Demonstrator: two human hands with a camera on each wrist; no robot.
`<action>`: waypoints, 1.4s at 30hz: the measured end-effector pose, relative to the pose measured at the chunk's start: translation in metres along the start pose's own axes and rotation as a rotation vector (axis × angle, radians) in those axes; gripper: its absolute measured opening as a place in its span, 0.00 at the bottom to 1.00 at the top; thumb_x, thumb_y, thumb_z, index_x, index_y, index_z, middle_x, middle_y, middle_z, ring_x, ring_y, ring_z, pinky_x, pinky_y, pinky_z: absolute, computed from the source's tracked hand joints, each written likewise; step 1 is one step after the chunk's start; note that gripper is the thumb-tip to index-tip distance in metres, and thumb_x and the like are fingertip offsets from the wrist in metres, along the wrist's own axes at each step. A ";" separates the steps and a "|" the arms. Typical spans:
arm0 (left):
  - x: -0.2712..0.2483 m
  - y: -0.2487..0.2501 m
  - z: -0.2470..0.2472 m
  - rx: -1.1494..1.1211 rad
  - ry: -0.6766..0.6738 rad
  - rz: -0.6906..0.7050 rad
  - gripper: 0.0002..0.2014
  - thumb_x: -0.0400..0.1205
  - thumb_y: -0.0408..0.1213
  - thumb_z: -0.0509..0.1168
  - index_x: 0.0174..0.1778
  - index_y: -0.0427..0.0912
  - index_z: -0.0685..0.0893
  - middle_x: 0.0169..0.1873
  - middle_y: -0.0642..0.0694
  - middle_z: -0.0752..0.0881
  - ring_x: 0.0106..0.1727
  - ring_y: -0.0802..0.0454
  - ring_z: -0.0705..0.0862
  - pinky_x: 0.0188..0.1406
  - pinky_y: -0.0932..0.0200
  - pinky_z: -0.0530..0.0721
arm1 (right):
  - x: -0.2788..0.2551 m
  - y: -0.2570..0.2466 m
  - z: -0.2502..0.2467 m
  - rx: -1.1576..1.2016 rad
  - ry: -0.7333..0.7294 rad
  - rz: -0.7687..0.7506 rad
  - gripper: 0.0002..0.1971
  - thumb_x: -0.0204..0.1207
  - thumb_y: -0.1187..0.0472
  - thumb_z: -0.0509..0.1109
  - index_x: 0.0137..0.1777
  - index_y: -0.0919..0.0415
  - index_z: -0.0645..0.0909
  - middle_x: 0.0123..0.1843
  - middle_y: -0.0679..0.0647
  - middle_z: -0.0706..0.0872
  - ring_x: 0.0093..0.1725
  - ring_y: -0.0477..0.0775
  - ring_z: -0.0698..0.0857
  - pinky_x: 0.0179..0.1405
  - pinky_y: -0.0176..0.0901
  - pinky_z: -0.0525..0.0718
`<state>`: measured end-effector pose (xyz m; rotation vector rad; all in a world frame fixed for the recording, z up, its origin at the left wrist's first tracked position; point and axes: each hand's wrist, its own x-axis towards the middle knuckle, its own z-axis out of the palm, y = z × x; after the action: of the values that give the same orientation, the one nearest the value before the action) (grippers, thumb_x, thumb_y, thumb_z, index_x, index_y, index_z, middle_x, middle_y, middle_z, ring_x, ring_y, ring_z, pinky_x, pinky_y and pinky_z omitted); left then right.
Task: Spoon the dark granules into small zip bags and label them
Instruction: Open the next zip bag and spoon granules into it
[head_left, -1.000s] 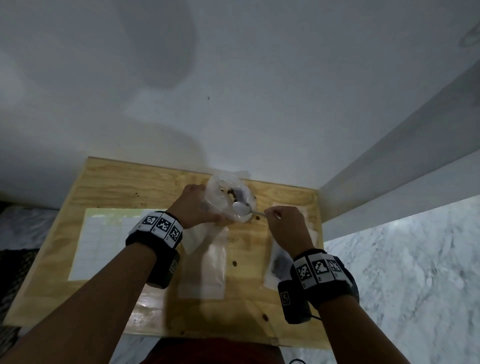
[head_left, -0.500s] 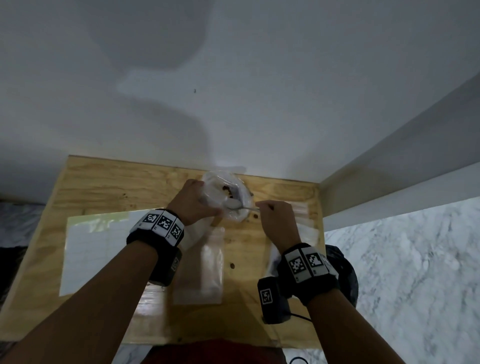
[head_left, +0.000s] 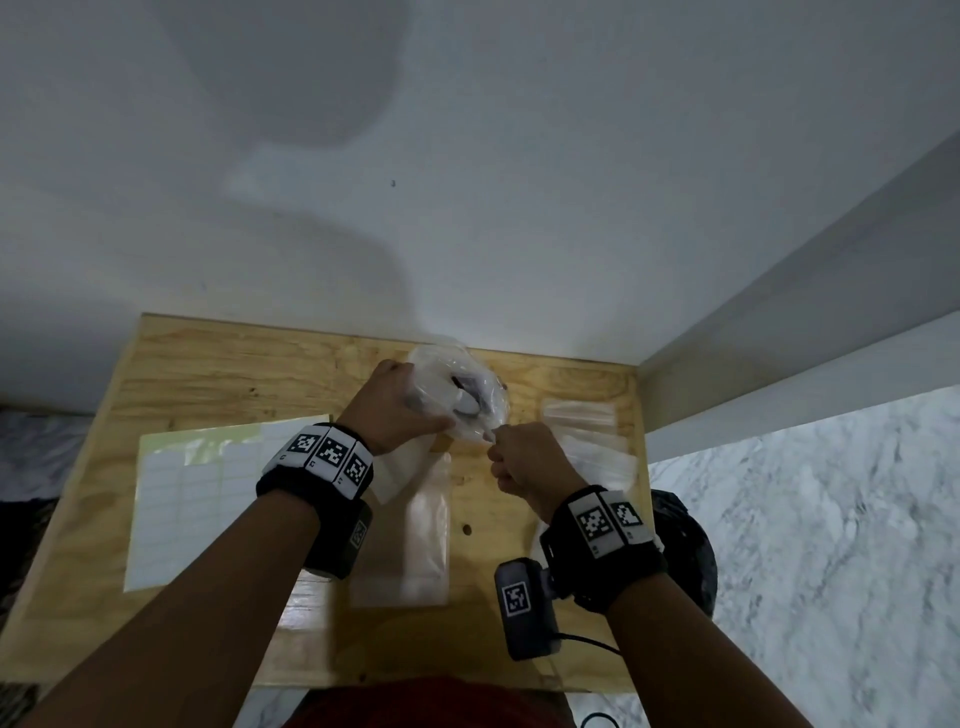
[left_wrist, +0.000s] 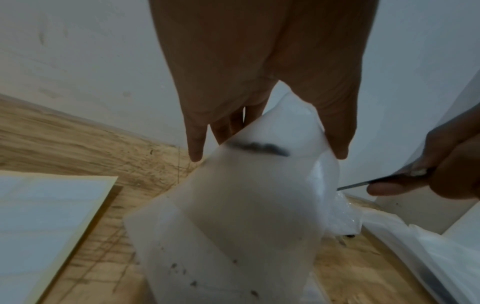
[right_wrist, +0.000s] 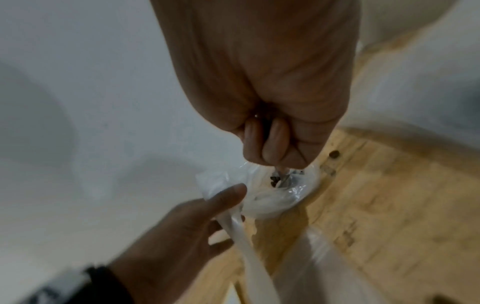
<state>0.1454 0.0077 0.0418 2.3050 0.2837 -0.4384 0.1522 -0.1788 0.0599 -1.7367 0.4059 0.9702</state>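
Observation:
At the back of the wooden table (head_left: 218, 374) my left hand (head_left: 410, 410) holds up a crinkly clear bag (head_left: 457, 374) with dark granules (right_wrist: 275, 181) in its bottom. The same hand (left_wrist: 267, 144) pinches a frosted small zip bag (left_wrist: 233, 205), which hangs down with a thin line of granules (left_wrist: 259, 148) near its top. My right hand (head_left: 498, 447) is fisted round the handle of a metal spoon (left_wrist: 376, 182). The spoon's bowl (head_left: 467, 413) is inside the clear bag, down among the granules.
A sheet of white labels (head_left: 197, 499) lies at the left. An empty zip bag (head_left: 415, 535) lies flat in the middle, and more zip bags (head_left: 587, 441) are stacked at the right. The wall (head_left: 467, 208) stands right behind the table. A dark round object (head_left: 685, 540) sits off the right edge.
My right hand has moved left toward the clear bag and pushed the spoon deeper into it. The left hand keeps hold of the bags.

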 end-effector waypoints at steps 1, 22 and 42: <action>0.001 -0.003 0.000 0.007 0.002 -0.009 0.35 0.63 0.57 0.75 0.60 0.41 0.79 0.60 0.43 0.78 0.63 0.52 0.71 0.54 0.63 0.68 | -0.001 -0.001 0.001 0.112 -0.034 0.015 0.10 0.82 0.70 0.53 0.43 0.62 0.74 0.21 0.46 0.70 0.17 0.42 0.66 0.16 0.32 0.62; 0.005 -0.009 0.005 0.004 -0.044 0.012 0.53 0.49 0.73 0.63 0.64 0.37 0.77 0.65 0.44 0.71 0.59 0.56 0.71 0.58 0.64 0.70 | 0.026 0.012 0.014 -0.315 0.300 -0.231 0.17 0.77 0.63 0.55 0.26 0.54 0.67 0.31 0.57 0.75 0.34 0.55 0.75 0.38 0.47 0.75; 0.016 -0.013 0.000 0.069 -0.098 0.032 0.37 0.70 0.54 0.77 0.69 0.35 0.74 0.69 0.45 0.70 0.67 0.51 0.72 0.56 0.67 0.66 | 0.057 0.004 -0.012 -0.400 0.187 -0.404 0.16 0.83 0.66 0.56 0.60 0.65 0.85 0.28 0.47 0.79 0.24 0.43 0.73 0.23 0.29 0.68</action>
<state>0.1559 0.0179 0.0265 2.3429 0.1862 -0.5512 0.1891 -0.1806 0.0148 -2.1740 -0.0347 0.6234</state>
